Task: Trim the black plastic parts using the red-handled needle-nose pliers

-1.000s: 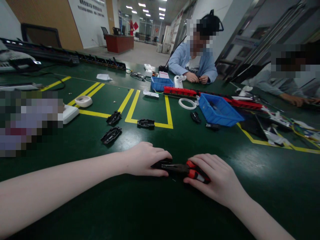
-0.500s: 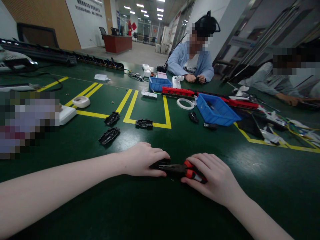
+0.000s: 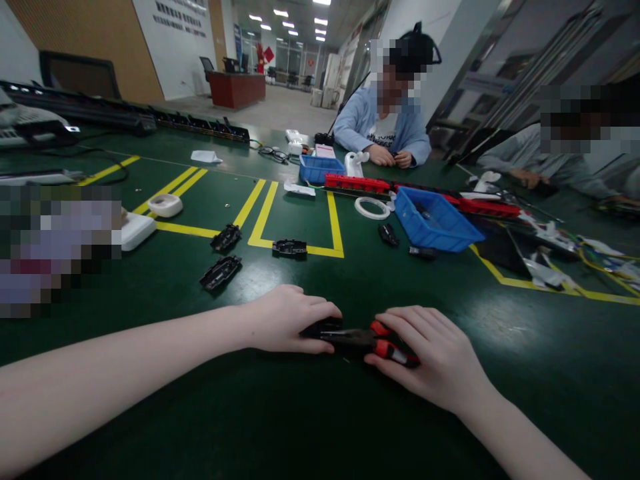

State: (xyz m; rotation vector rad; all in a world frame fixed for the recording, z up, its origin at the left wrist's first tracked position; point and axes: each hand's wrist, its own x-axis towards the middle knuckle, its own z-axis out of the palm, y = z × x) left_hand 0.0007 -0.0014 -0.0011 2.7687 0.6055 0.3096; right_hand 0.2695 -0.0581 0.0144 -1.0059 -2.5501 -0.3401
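While right fingers (image 3: 407, 325) grip pliers (image 3: 354, 337), dark parts (image 3: 423, 211) inside nearer blue bin (image 3: 445, 236)

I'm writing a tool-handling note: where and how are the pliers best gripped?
Probably by the red handles, from the person's right: the pliers point their nose left, toward the black part in the left hand, while the handles splay rightward into the right hand.

Worn on the person's head, the one camera looks forward and down over the green worktop (image 3: 320, 413), near enough that the left hand (image 3: 287, 320) and right hand (image 3: 430, 357) sit just below mid-view, and wide enough to reach distant ceiling lights (image 3: 321, 21).
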